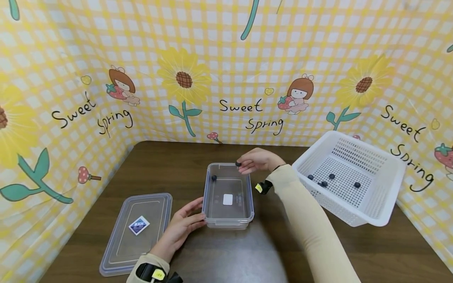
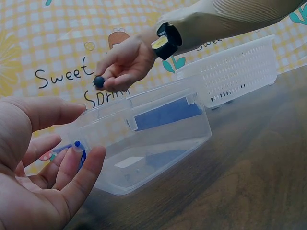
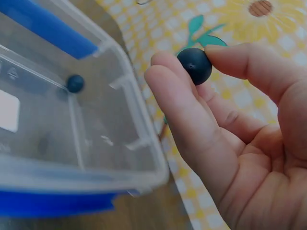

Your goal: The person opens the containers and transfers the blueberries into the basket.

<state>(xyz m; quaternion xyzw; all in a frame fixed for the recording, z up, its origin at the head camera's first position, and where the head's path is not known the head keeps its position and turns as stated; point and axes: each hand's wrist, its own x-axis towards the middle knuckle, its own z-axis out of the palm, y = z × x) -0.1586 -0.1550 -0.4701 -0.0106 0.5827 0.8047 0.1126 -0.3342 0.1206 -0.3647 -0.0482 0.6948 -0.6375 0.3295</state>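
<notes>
A dark, smooth blueberry (image 3: 194,66) is pinched between the thumb and fingertips of my right hand (image 1: 261,160), above the far right corner of a clear plastic container (image 1: 230,221). The container has blue strips along its sides and a white label on its floor. Inside, towards the far left, lies another blueberry (image 1: 214,178). My left hand (image 1: 181,226) rests against the container's near left side, its fingers spread and loosely bent, as the left wrist view (image 2: 43,167) also shows.
At the right stands a white perforated basket (image 1: 380,208) with several blueberries (image 1: 357,184) on its floor. A clear lid (image 1: 120,243) with a blue rim lies on the brown table (image 1: 230,255) at the left. Patterned yellow cloth (image 1: 233,70) encloses the table's back and sides.
</notes>
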